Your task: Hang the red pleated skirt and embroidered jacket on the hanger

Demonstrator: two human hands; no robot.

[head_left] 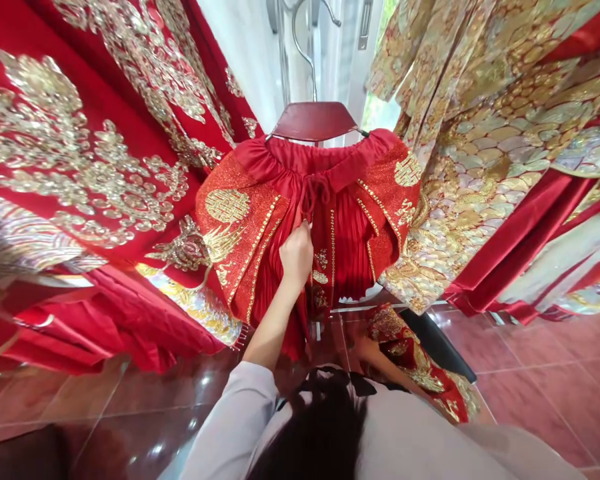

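A red pleated skirt with gold-embroidered panels hangs from a dark wooden hanger straight ahead. My left hand is raised to the skirt's front. Its fingers are closed in a pinch on the fabric just under the tied red drawstring. Lower down, my right hand is in shadow beside the skirt's hem, and it seems to grip a piece of red cloth with gold embroidery that trails down to the right. My pale sleeves and dark hair fill the bottom of the view.
Red garments with heavy gold embroidery hang close on the left. Gold scale-patterned robes hang on the right. A white window frame stands behind the hanger. The floor is glossy reddish tile. A dark object lies by the cloth.
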